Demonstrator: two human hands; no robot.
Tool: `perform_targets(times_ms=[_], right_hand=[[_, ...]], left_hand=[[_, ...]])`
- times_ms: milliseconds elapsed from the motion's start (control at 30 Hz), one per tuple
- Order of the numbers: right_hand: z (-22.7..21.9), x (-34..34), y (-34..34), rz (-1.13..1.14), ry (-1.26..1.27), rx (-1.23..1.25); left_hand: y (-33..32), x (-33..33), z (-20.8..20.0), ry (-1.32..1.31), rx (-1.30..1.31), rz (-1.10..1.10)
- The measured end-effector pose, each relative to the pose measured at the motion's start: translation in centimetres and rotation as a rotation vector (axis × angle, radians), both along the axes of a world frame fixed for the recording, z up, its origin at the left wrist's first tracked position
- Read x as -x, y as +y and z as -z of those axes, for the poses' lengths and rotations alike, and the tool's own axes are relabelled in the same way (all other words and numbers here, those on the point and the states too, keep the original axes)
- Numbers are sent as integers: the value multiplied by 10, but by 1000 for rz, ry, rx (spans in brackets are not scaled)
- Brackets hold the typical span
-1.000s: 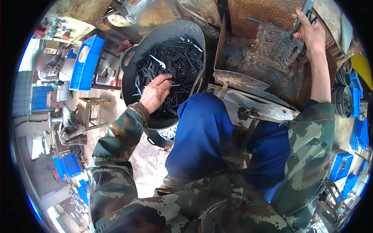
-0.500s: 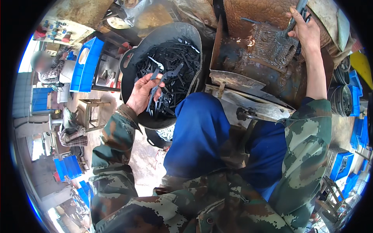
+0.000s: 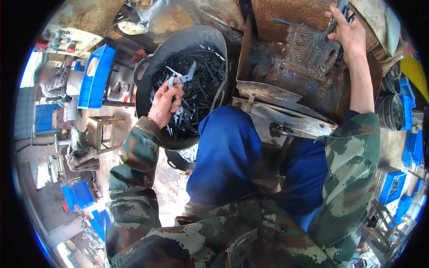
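Observation:
Over a black rubber tub [image 3: 142, 96], my left hand [image 3: 166, 105] is closed on several flat metal pieces [image 3: 191, 72], whose grey ends stick out past the fingers. Dark, thin metal pieces [image 3: 210, 73] of the same sort fill the tub beneath it. At the upper right, my right hand [image 3: 351, 39] is wrapped round a grey, bar-like handle [image 3: 342, 6] with dark parts beside it; what it joins is partly hidden by the hand. Below that hand lies a wet, brown, crusted metal block [image 3: 310, 51] inside a rusty metal trough [image 3: 268, 90].
A smaller black container [image 3: 178, 161] stands under the tub, by my knee [image 3: 230, 147]. To the left are a wooden stool [image 3: 105, 129], a blue tray [image 3: 96, 78] and another person [image 3: 54, 80]. Round buckets [image 3: 391, 111] and blue crates [image 3: 393, 185] stand at the right.
My left hand has turned and shifted slightly, so the metal pieces in it now point more upward. The right hand keeps its grip on the handle. The view has moved a little.

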State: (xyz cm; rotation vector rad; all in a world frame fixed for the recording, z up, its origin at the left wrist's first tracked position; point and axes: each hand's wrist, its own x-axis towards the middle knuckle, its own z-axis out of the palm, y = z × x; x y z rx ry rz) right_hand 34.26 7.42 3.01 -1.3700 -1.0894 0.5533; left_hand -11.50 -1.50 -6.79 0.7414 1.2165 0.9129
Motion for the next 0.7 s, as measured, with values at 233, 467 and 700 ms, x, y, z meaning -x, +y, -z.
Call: perform_targets(times_ms=[233, 467, 700], right_hand=[[8, -17, 9, -13, -55, 49], [21, -24, 22, -89, -23, 86], [10, -28, 14, -36, -22, 117]], left_hand=[[1, -9, 1, -44, -108, 58], [-5, -9, 12, -50, -196, 20], [-22, -19, 43, -314, -185, -71]])
